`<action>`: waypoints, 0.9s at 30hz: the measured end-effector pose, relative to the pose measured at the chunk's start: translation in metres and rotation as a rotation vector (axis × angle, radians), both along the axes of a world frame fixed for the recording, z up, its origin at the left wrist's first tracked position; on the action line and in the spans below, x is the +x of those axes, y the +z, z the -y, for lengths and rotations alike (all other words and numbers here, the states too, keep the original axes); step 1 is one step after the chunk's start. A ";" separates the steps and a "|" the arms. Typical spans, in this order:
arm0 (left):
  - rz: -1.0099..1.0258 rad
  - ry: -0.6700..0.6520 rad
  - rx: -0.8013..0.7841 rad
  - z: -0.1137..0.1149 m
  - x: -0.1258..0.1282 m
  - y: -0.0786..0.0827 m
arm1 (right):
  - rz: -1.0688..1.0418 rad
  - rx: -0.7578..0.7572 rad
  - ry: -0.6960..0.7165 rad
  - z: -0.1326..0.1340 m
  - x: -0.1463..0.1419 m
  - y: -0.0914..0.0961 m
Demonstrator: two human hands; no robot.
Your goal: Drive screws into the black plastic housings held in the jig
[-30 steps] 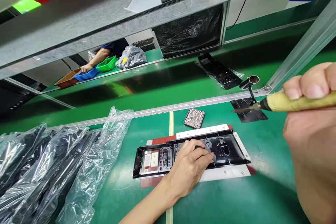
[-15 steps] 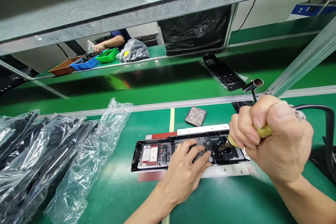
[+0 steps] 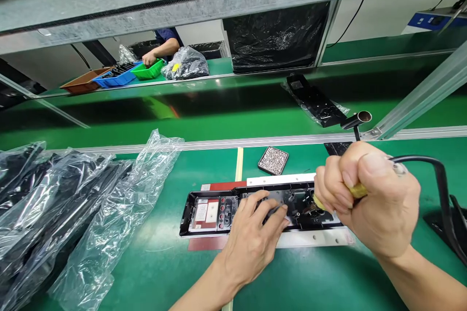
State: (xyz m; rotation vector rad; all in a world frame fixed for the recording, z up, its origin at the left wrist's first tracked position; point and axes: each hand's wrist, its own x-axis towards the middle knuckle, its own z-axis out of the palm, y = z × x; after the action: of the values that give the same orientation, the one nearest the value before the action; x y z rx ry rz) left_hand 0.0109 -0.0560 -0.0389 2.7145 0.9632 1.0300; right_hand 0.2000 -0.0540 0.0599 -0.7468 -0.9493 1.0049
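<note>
My right hand (image 3: 375,199) is closed around the yellow handle of a corded soldering iron (image 3: 320,202). The iron points down and left into a long black plastic housing (image 3: 186,214), near its right end; my fist hides part of that end. My left hand (image 3: 255,228) lies over the middle of the housing, fingers apart and fingertips resting inside it. A clear window with red and white pieces beneath shows at the housing's left end. Under the housing are white strips (image 3: 310,238) and a dark red plate (image 3: 207,243).
Behind the housing lies a small square tray of tiny metal parts (image 3: 273,160). Plastic-bagged black parts (image 3: 62,204) cover the left. A metal tube holder (image 3: 359,119) stands behind my right hand, and a black cord (image 3: 443,189) hangs at right. Across the bench, another person's hand (image 3: 149,58) is over bins.
My right hand has moved slightly left and down with the soldering iron, its tip deeper in the housing. My left hand stays on the housing. The other person's hand has shifted toward the green bin.
</note>
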 end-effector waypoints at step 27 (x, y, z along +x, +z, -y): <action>0.145 0.141 -0.012 -0.014 -0.023 -0.006 | 0.143 0.012 0.031 0.002 -0.004 -0.021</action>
State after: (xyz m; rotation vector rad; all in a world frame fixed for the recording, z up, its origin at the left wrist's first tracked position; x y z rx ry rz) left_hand -0.0125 -0.0418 -0.0450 2.5512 1.1440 1.2208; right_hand 0.1955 -0.0559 0.0391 -0.8046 -1.0926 0.9812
